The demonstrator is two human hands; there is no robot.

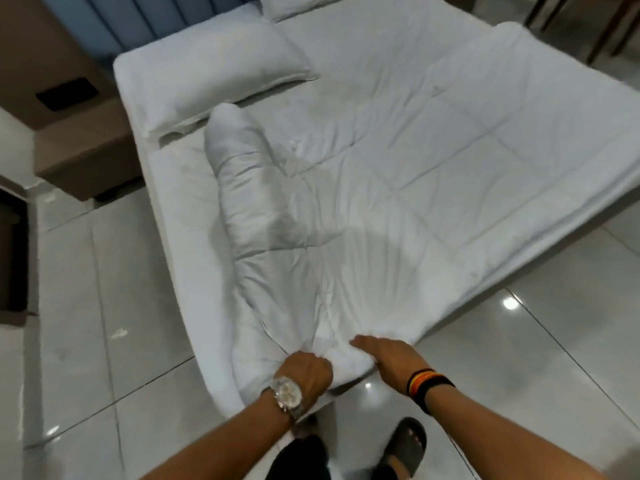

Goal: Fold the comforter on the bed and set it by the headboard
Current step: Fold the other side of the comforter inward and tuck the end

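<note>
A white quilted comforter (415, 161) lies spread over most of the bed (180, 216), its near corner bunched at the foot. My left hand (306, 372), with a silver watch on the wrist, is closed around that bunched corner. My right hand (384, 353), with dark wristbands, presses flat on the comforter's edge just to the right, fingers curled over the fabric. The blue padded headboard (114, 19) stands at the far left end of the bed.
A white pillow (221, 67) lies by the headboard, a second pillow (311, 5) beyond it. A long white bolster (246, 188) lies along the bed's left side. A brown nightstand (79, 143) stands left of the bed. Glossy tile floor (554, 341) surrounds me; wooden chair legs (602, 26) show top right.
</note>
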